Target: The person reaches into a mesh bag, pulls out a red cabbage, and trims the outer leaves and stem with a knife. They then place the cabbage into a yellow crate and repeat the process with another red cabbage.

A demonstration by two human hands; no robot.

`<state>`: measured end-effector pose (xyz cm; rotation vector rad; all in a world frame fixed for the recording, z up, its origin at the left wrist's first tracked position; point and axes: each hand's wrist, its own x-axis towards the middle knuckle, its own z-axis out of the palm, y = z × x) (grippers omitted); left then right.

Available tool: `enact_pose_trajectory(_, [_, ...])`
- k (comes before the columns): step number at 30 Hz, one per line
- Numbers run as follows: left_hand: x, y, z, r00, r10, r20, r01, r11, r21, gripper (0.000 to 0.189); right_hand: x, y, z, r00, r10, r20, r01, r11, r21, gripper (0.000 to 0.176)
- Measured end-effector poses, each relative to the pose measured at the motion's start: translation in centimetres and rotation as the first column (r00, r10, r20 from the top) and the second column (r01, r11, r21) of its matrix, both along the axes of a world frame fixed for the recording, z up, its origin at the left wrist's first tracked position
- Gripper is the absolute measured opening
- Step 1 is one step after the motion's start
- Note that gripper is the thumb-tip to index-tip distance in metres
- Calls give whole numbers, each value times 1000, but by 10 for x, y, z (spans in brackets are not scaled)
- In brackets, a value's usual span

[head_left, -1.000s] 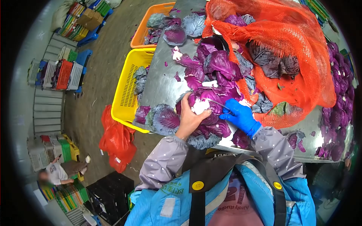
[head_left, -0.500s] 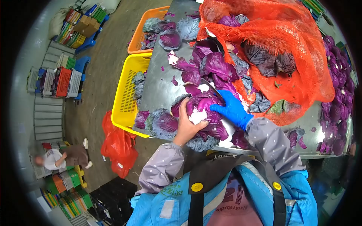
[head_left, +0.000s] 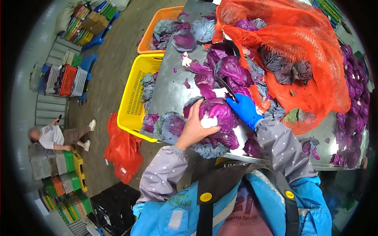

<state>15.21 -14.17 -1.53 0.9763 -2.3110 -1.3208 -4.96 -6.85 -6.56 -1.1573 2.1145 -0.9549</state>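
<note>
A purple cabbage [head_left: 221,114] with a pale patch rests at the near edge of the metal table [head_left: 169,74]. My bare left hand [head_left: 197,128] lies against its left side, thumb and fingers curved round it. Right of the cabbage, my right hand [head_left: 245,111], in a blue glove, is wrapped round the handle end of a knife [head_left: 227,87]; the blade points away from me, up and left. Loose purple leaves [head_left: 235,70] lie beyond the blade. Grey-green outer leaves [head_left: 171,128] surround the cabbage on the left.
A red mesh bag [head_left: 319,43] with dark leaves covers the table's right part. Many cabbages [head_left: 354,106] are piled at far right. A yellow crate [head_left: 128,106] and an orange crate [head_left: 146,37] stand left. A person [head_left: 55,135] is on the floor side, beyond a red bag [head_left: 122,151].
The cabbage under my left hand has turned and shows a smoother purple side. My right hand has shifted slightly. The distant person has moved and now shows an outstretched leg.
</note>
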Motion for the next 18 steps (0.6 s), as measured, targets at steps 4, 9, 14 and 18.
enact_pose_trajectory(4, [-5,9,12,982,107,153,-97,993,-73,100,37,-3,61,983,180,-43,-183,981,-67,28])
enact_pose_trajectory(9, [2,21,1,986,145,81,-128,974,-187,96,-16,-1,1,986,61,-154,-53,997,57,32])
enact_pose_trajectory(14, [-5,26,-6,994,97,47,-76,938,-339,100,5,-14,73,967,252,24,-252,967,-27,58])
enact_pose_trajectory(18, [-7,31,4,994,108,13,-100,956,-275,106,22,-41,33,906,422,-26,-420,906,52,49])
